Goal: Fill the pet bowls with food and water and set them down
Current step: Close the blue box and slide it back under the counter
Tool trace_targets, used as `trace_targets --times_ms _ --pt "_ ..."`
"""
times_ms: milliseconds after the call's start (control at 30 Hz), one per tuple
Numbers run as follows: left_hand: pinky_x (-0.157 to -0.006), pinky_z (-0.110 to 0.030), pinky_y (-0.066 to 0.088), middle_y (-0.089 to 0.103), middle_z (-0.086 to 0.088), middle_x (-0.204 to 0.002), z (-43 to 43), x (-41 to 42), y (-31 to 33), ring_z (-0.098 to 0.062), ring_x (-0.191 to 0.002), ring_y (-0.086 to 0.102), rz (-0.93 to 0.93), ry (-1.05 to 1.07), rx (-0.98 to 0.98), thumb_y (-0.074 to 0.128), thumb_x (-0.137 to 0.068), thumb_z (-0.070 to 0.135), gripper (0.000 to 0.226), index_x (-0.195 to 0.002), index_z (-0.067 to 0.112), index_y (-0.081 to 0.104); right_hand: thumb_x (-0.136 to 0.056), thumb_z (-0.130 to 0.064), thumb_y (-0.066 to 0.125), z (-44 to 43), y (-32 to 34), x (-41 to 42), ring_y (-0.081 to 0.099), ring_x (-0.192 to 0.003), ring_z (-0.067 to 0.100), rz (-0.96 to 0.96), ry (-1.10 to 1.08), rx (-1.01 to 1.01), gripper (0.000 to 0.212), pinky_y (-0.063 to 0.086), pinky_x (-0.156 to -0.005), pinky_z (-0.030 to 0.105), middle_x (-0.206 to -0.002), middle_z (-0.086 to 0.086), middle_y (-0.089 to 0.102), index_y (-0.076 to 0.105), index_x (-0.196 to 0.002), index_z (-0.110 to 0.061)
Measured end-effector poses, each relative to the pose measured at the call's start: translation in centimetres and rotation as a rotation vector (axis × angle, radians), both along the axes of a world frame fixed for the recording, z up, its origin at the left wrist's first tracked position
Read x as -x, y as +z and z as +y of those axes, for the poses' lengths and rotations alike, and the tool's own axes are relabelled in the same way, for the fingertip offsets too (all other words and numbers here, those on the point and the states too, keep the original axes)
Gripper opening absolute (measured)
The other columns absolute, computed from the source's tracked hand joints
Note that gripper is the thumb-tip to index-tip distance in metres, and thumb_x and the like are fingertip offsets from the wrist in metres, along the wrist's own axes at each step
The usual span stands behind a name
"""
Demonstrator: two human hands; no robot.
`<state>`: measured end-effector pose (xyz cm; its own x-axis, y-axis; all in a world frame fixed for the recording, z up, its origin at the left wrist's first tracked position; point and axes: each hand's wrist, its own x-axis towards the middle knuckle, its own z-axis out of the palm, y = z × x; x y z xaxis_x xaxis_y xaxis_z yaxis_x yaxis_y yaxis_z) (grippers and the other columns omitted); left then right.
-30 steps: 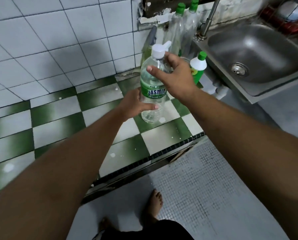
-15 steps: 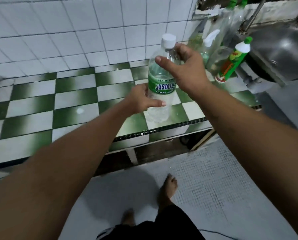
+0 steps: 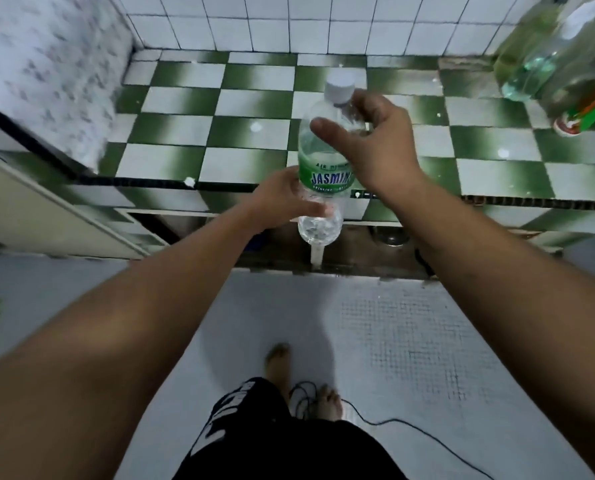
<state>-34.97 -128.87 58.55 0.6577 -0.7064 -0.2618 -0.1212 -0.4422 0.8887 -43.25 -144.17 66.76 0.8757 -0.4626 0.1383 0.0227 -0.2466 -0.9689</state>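
Just the one view, worn on the head, wide-angle, tilted forward and steeply down. The checkered counter (image 3: 254, 98) fills the top close ahead, left hand (image 3: 278, 202) and right hand (image 3: 379, 150) mid-frame at arm's reach, floor (image 3: 427, 341) straight below.

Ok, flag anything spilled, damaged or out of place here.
White blobs dot the green checkered counter, like dried splashes. A black cable loops loose on the floor at the bare feet, a likely trip risk.
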Motion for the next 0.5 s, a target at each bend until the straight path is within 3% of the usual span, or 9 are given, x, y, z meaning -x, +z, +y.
trace_targets --times_ms 100,267,333,500 --pt "-0.09 -0.023 0.054 0.076 0.007 -0.112 2.2 2.1 -2.6 -0.003 -0.103 0.07 0.034 0.032 -0.02 0.094 -0.069 0.027 0.059 -0.121 0.019 0.068 -0.07 -0.048 0.085 2.0 -2.4 1.5 0.068 -0.089 0.003 0.074 0.03 0.074 0.053 0.059 -0.085 0.033 -0.096 -0.013 0.072 0.071 -0.111 -0.018" --pt "-0.093 -0.03 0.056 0.077 0.009 -0.111 5.8 3.9 -8.8 -0.003 -0.104 0.071 0.159 0.068 -0.082 0.095 -0.069 0.022 0.061 -0.123 0.019 0.067 -0.077 -0.025 0.085 4.0 -7.9 3.8 0.072 -0.096 0.005 0.123 0.144 -0.077 0.049 0.06 -0.087 0.03 -0.107 -0.005 0.074 0.068 -0.12 -0.01" --pt "-0.091 -0.025 0.055 0.076 0.013 -0.111 6.9 4.0 -11.8 0.0 -0.105 0.069 0.186 0.064 -0.101 0.094 -0.069 0.021 0.061 -0.124 0.021 0.067 -0.078 -0.021 0.085 4.4 -11.1 4.0 0.07 -0.098 0.002 0.168 0.167 -0.104 0.048 0.058 -0.088 0.025 -0.108 -0.006 0.073 0.068 -0.121 -0.009" --pt "-0.079 -0.014 0.054 0.075 0.011 -0.111 8.9 3.0 -20.2 -0.002 -0.106 0.069 0.267 0.095 -0.138 0.094 -0.068 0.014 0.06 -0.121 0.02 0.068 -0.074 -0.022 0.088 5.5 -20.1 3.4 0.065 -0.106 -0.001 0.23 0.232 -0.069 0.055 0.056 -0.096 0.033 -0.113 -0.008 0.069 0.068 -0.124 -0.011"
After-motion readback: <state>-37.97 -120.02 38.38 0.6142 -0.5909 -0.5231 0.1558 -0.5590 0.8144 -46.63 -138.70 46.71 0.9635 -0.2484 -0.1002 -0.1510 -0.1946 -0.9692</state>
